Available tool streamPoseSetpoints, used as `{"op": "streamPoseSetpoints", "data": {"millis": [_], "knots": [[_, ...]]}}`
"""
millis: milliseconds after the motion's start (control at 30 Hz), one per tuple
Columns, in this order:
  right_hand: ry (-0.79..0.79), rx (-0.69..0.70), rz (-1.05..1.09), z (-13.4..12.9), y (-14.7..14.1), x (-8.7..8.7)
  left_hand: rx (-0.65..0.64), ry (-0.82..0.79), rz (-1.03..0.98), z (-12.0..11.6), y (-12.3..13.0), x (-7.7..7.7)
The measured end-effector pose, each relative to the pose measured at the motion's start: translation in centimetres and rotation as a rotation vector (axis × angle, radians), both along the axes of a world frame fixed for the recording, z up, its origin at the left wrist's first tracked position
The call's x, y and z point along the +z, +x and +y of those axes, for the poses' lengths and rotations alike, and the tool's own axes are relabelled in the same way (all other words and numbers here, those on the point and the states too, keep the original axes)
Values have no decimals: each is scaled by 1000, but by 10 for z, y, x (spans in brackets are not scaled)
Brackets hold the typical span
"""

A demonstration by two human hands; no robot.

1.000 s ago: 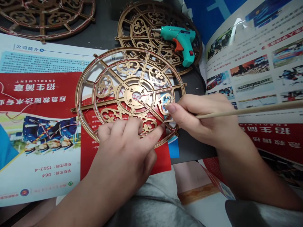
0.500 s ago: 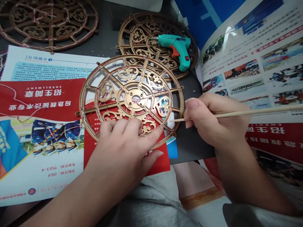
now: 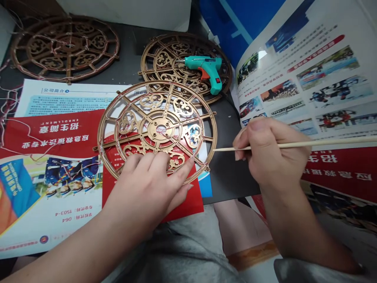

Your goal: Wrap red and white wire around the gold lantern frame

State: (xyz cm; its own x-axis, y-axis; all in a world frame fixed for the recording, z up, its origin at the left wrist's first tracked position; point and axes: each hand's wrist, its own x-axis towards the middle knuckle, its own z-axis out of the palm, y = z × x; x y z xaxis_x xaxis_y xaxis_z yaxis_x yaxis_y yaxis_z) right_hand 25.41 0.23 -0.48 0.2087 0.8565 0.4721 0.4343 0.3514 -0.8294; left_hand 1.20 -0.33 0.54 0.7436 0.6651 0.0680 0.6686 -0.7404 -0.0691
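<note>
A round gold openwork frame [image 3: 160, 131] with spokes, scroll ornaments and thin reddish wires along its rings lies before me. My left hand [image 3: 149, 177] rests across its near side, index finger stretched along the rim and thumb just off the edge. The other fingertips are bent down and partly hidden; the hand presses on the frame without visibly closing round it. Pinched between thumb and fingers of my right hand [image 3: 269, 151] is a thin wooden skewer [image 3: 297, 144]. Its pointed tip is by the right outer rim; I cannot tell whether it touches.
A teal glue gun [image 3: 206, 65] lies on another frame [image 3: 150, 59] behind. A third, wired frame [image 3: 69, 72] sits at the far left. Printed leaflets [image 3: 55, 129] lie under the near frame and to the left. An open brochure [image 3: 312, 94] curves up on the right.
The skewer's tip has moved outward from inside the frame to the right outer rim, with my right hand shifting slightly right. My left thumb has drawn nearer the index finger. The view has shifted.
</note>
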Motion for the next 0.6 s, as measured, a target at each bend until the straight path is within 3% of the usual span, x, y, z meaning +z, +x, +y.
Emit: {"op": "streamPoseSetpoints", "data": {"millis": [367,600], "knots": [[-168,91,-90,-3,2,-9,54,-28,-59,-6,13,-2],[-105,184,-360,6,-2,3,86,-22,-116,-8,10,-11]]}}
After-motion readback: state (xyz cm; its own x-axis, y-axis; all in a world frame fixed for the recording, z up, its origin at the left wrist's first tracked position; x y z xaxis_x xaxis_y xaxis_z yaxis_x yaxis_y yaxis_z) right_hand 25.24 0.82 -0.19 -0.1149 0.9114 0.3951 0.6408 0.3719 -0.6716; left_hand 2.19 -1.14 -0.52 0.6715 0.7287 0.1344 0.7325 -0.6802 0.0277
